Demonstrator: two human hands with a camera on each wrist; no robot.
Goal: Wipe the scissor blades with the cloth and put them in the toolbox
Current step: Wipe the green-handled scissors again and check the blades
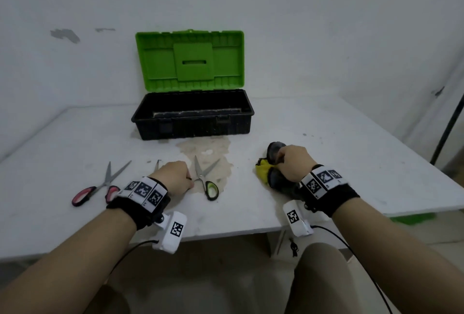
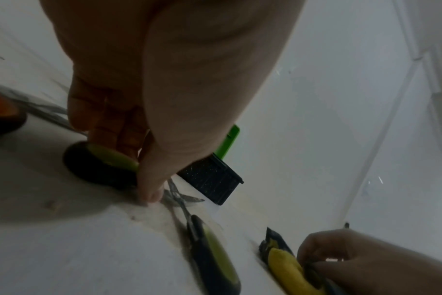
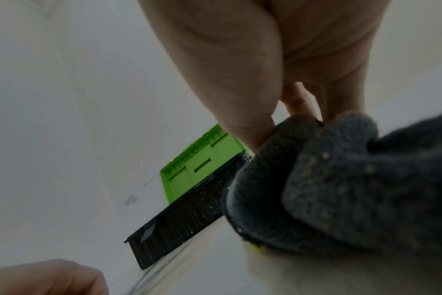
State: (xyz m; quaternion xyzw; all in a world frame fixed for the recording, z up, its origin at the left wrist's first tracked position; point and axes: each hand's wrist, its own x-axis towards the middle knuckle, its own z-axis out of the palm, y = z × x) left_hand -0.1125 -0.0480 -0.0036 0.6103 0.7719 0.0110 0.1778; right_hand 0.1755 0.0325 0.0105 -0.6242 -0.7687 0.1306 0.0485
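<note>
Three pairs of scissors lie on the white table (image 1: pixel 326 138). My left hand (image 1: pixel 175 178) curls over the middle pair, whose blade tip (image 1: pixel 157 164) pokes out beyond the knuckles. In the left wrist view its fingers and thumb pinch that pair's green-and-black handle (image 2: pixel 101 163). Another green-handled pair (image 1: pixel 206 180) lies open just right of that hand. Red-handled scissors (image 1: pixel 100 185) lie further left. My right hand (image 1: pixel 292 163) grips a bunched grey and yellow cloth (image 1: pixel 272 173) (image 3: pixel 341 189) on the table. The toolbox (image 1: pixel 193 122) stands open behind, green lid up.
The toolbox's black tub looks empty apart from an inner tray edge. A brownish stain (image 1: pixel 208 153) marks the table in front of it. A wall rises right behind the toolbox. The table's near edge (image 1: pixel 226 232) runs under my wrists.
</note>
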